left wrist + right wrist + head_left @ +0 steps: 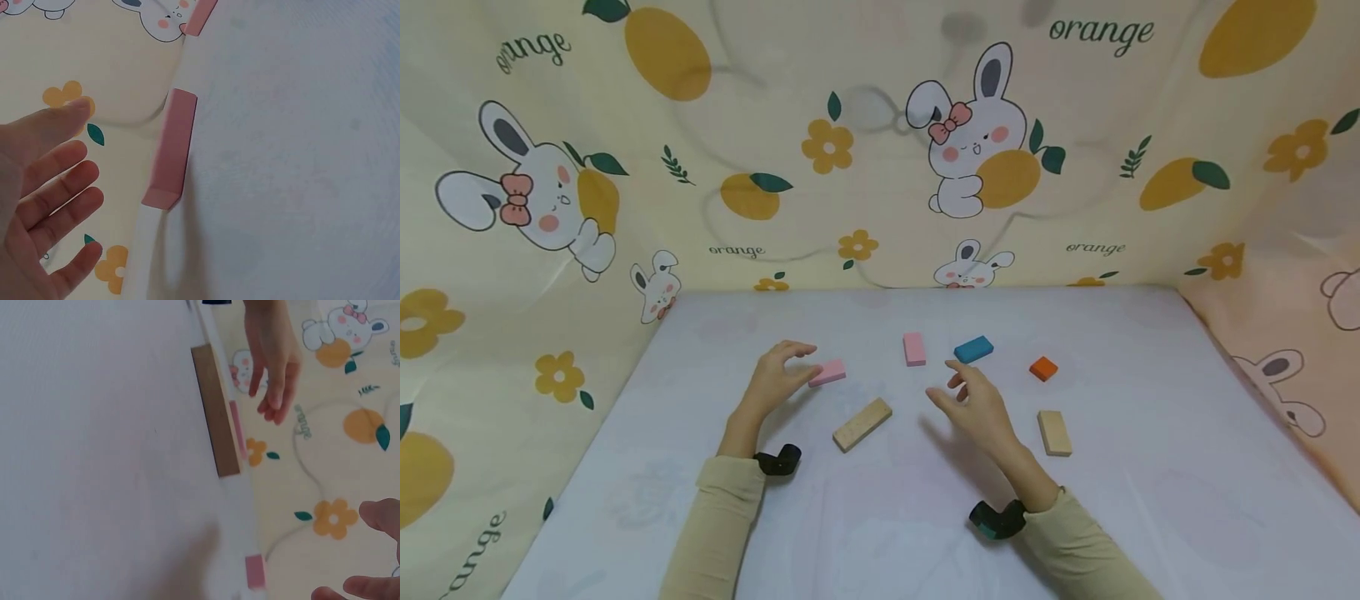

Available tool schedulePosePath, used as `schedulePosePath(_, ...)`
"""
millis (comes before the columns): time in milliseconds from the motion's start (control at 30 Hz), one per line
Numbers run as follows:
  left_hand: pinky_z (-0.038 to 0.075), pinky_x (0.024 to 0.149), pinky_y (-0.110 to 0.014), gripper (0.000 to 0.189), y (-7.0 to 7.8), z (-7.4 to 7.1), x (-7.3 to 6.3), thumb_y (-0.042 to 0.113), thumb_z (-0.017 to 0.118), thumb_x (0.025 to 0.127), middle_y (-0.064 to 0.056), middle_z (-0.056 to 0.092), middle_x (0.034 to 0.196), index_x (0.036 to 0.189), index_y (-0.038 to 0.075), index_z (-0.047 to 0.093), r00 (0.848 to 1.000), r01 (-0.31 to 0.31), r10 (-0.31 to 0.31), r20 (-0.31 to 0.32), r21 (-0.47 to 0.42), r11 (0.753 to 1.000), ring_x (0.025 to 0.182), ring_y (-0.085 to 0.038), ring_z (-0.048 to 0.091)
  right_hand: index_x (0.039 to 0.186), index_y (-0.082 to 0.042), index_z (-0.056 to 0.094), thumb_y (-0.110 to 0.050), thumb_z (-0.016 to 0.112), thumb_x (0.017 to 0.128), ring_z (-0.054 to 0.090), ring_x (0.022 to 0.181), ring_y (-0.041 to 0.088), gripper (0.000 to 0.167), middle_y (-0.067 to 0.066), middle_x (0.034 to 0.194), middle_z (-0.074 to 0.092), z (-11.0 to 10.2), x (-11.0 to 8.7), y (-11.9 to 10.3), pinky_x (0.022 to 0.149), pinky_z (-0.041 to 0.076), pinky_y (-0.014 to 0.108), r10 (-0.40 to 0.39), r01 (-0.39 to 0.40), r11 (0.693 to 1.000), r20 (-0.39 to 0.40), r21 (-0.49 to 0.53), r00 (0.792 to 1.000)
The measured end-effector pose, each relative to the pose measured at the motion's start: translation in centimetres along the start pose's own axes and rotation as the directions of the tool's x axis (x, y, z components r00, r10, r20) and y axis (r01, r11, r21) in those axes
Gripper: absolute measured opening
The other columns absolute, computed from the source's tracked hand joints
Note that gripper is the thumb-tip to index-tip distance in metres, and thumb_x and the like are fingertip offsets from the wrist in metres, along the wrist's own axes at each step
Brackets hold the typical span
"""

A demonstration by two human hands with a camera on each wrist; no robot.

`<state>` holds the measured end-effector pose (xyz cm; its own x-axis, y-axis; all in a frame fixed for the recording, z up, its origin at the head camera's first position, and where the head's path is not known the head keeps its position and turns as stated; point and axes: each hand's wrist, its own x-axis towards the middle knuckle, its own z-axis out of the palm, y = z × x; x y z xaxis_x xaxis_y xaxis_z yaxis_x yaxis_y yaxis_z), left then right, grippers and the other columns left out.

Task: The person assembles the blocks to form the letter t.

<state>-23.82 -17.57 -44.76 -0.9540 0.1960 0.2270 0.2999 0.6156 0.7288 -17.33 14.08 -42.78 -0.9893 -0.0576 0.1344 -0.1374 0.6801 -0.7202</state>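
Observation:
My left hand (777,377) hovers beside a pink block (831,372), its thumb overlapping the block's end in the head view. In the left wrist view the fingers spread apart, with a gap between them and that pink block (172,150). My right hand (983,410) is held over the table with its fingers loosely bent and nothing between them. Just beyond it lie a blue block (974,349) and a second pink block (914,350). A long plain wooden block (862,425) rests at a slant between the two hands.
To the right, a small orange block (1043,369) lies behind a plain wooden block (1055,433). A white cloth covers the table (865,533). Printed curtains (865,192) with rabbits and oranges rise along the back and sides.

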Motion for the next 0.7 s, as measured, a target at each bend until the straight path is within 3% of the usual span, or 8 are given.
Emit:
schedulePosePath(300,0.047,0.100,-0.056,0.040,-0.5,0.4,0.0,0.021,0.073,0.085,-0.021,0.066,0.118,0.116,-0.003,0.066,1.000,-0.018,0.017,0.014,0.014,1.000,0.109,-0.038,0.061,0.132,-0.001,0.055,-0.027,0.074,0.084,0.049,0.072,0.013,0.058,0.015,0.094,0.063,2.0,0.0,-0.5,0.057,0.039,0.017,0.026,-0.032,0.993,0.048,0.116,0.999)
schedulePosePath(467,0.049,0.098,-0.054,0.037,-0.8,0.6,0.1,0.020,0.072,0.086,-0.021,0.066,0.117,0.115,-0.003,0.067,1.000,0.011,-0.011,0.029,-0.005,1.000,0.110,-0.037,0.061,0.129,-0.001,0.057,-0.022,0.074,0.083,0.050,0.073,0.013,0.053,0.016,0.093,0.063,3.0,-0.1,-0.7,0.058,0.040,0.018,0.073,-0.091,0.975,0.095,0.202,0.993)
schedulePosePath(700,0.050,0.094,-0.052,0.034,-1.3,0.8,0.2,0.015,0.073,0.084,-0.021,0.068,0.114,0.113,-0.003,0.068,0.999,0.013,-0.014,0.031,0.036,0.999,0.105,-0.035,0.063,0.131,-0.001,0.055,-0.022,0.075,0.082,0.050,0.068,0.011,0.057,0.011,0.086,0.061,4.6,-0.4,-1.4,0.055,0.042,0.019,0.111,-0.146,0.962,0.160,0.231,0.981)
